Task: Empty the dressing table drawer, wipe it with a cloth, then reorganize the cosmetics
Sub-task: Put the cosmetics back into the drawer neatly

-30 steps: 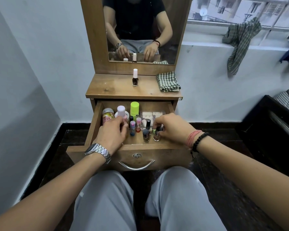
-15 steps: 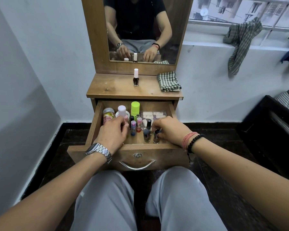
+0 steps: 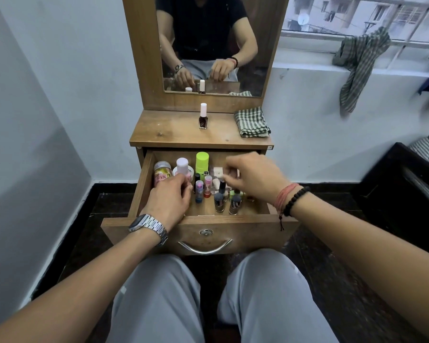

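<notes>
The dressing table drawer (image 3: 263,222) is pulled open and packed with cosmetics. At its back stand a gold-lidded jar (image 3: 162,172), a pink-capped bottle (image 3: 182,165) and a lime-green tube (image 3: 202,160). Several small nail polish bottles (image 3: 219,203) stand nearer the front. My left hand (image 3: 169,203) is in the drawer's left side, fingers curled round the lower part of the pink-capped bottle. My right hand (image 3: 254,175) hovers blurred above the right side with fingers curled; anything it holds is hidden. A folded checked cloth (image 3: 252,122) lies on the tabletop (image 3: 169,131).
One dark nail polish bottle (image 3: 203,117) stands on the tabletop below the mirror (image 3: 213,43). A striped cloth (image 3: 357,63) hangs on the window sill to the right. A dark cabinet (image 3: 404,194) stands at right, a white wall at left. My knees sit under the drawer front.
My right hand has lifted off the front nail polish bottles and moved up and back over the drawer. My left hand has stayed by the pink-capped bottle.
</notes>
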